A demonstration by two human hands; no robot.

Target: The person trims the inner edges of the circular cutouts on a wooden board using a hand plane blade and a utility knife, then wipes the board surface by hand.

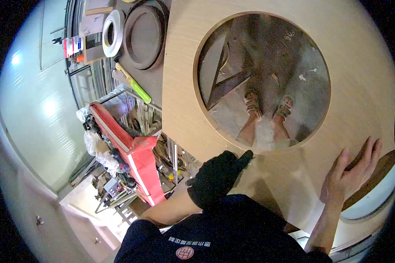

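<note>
A large board (180, 87) with a light wood-grain face and a big round cut-out spreads before me. My left hand (215, 177), in a black glove, rests on the board by the near rim of the cut-out, its visible fingers stretched toward that rim. Part of its fingers is hidden, and I see nothing held in it. Bare and with fingers extended, my right hand (351, 175) is at the board's right side, close to a curved edge. Whether its palm presses on the surface is hard to tell.
Through the cut-out show my sandalled feet (252, 105) on the floor. Left of the board lie a white tape roll (113, 33), a dark round ring-like piece (144, 37) and a green-and-yellow tool (138, 90). A red piece of equipment (145, 168) stands among clutter at lower left.
</note>
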